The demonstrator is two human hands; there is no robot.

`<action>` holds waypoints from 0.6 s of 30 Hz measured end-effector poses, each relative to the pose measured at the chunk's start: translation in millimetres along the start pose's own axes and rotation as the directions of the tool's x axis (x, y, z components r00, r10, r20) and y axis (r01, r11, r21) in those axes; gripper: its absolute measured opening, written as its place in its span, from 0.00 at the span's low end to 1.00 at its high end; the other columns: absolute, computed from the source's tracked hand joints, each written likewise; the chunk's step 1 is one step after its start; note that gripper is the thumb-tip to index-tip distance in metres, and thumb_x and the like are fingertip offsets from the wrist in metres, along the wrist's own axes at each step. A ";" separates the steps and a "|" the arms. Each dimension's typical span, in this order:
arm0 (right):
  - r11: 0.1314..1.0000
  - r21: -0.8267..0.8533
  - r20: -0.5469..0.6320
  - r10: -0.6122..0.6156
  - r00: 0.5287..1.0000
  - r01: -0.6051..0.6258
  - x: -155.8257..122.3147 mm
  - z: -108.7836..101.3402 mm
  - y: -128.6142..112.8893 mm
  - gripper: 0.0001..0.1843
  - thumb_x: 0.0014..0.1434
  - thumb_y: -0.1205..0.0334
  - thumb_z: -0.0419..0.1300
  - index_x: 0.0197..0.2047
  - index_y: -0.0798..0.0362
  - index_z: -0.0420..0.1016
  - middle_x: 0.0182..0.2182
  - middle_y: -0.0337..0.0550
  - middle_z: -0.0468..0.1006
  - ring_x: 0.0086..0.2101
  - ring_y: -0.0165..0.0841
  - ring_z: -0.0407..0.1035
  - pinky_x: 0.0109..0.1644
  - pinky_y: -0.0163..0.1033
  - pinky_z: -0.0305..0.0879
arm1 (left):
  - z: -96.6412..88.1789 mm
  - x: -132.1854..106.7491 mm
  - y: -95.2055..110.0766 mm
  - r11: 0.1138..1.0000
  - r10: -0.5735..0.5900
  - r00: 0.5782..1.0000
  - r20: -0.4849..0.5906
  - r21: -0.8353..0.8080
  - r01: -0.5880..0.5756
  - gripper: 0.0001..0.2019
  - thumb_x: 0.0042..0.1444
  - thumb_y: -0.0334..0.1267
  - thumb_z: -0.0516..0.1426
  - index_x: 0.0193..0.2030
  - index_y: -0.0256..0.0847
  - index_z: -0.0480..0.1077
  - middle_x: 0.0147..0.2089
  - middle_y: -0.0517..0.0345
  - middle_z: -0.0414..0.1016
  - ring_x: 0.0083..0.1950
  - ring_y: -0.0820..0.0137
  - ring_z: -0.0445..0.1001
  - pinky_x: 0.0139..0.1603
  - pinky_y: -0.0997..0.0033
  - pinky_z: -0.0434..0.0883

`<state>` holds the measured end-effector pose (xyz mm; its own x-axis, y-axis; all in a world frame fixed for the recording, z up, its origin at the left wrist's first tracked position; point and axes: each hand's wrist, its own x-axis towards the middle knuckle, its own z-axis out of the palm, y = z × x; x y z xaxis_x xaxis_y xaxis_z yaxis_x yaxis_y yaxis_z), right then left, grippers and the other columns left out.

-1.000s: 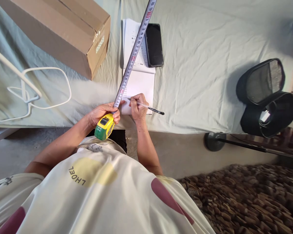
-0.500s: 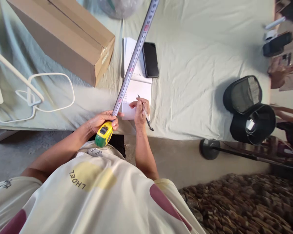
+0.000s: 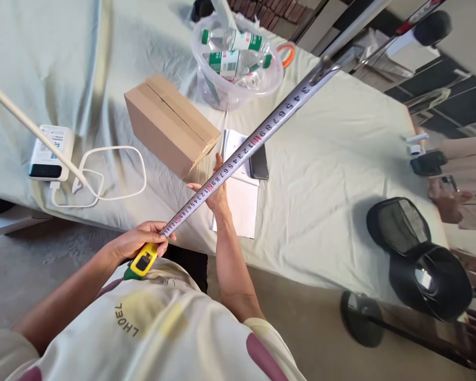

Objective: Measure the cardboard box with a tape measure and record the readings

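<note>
My left hand is closed around a yellow and green tape measure close to my shirt. From it the long white blade runs up and right over the table, its metal hook end far beyond the notebook. Behind the blade, my right hand has its fingers spread, near the corner of a cardboard box; whether it touches the blade is unclear. An open notebook lies beside that hand, with a black phone on its upper page. No pen shows.
A clear tub of plastic bottles stands behind the box, orange scissor-like handles beside it. Left are a white power bank and its cable. A black cap sits right, near another person's hand.
My right hand has left the notebook page, gone up and left, and opened; the pen is out of sight. The view has shifted, bringing the tub and the blade's far end into sight.
</note>
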<state>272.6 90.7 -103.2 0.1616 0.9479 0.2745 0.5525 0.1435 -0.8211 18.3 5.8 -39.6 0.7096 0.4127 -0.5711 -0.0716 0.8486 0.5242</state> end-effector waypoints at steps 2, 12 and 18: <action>1.000 0.013 -0.038 -0.001 0.999 0.002 13.9 10.8 -1.0 0.47 0.45 0.37 0.73 0.57 0.49 0.55 0.62 0.64 0.66 0.61 0.50 0.68 0.62 0.58 0.71 | -3.1 -8.5 0.5 1.000 0.028 0.998 -0.060 -0.006 -0.029 0.08 0.54 0.36 0.65 0.40 0.36 0.79 0.23 0.55 0.73 0.25 0.74 0.67 0.28 0.78 0.63; 0.978 0.082 -0.040 -0.187 0.981 0.190 26.4 40.0 4.1 0.41 0.47 0.41 0.74 0.51 0.44 0.51 0.63 0.61 0.64 0.63 0.48 0.65 0.65 0.63 0.66 | -29.1 -34.8 1.4 0.994 0.105 0.976 -0.192 0.057 -0.096 0.11 0.54 0.40 0.65 0.40 0.35 0.76 0.23 0.58 0.73 0.27 0.72 0.68 0.30 0.76 0.62; 0.948 0.129 0.066 -0.300 0.952 0.290 26.2 12.3 16.5 0.38 0.48 0.43 0.73 0.47 0.42 0.48 0.68 0.61 0.54 0.70 0.47 0.56 0.65 0.63 0.65 | -40.4 -55.4 1.2 0.997 0.054 0.962 -0.268 0.066 -0.038 0.13 0.53 0.43 0.65 0.40 0.35 0.74 0.22 0.59 0.72 0.27 0.72 0.67 0.32 0.74 0.61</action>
<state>276.0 121.4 -115.7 -0.0661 0.8780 0.4741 0.4650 0.4475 -0.7639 -49.4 -2.6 -32.8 0.4904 0.5319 -0.6904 -0.0522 0.8087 0.5860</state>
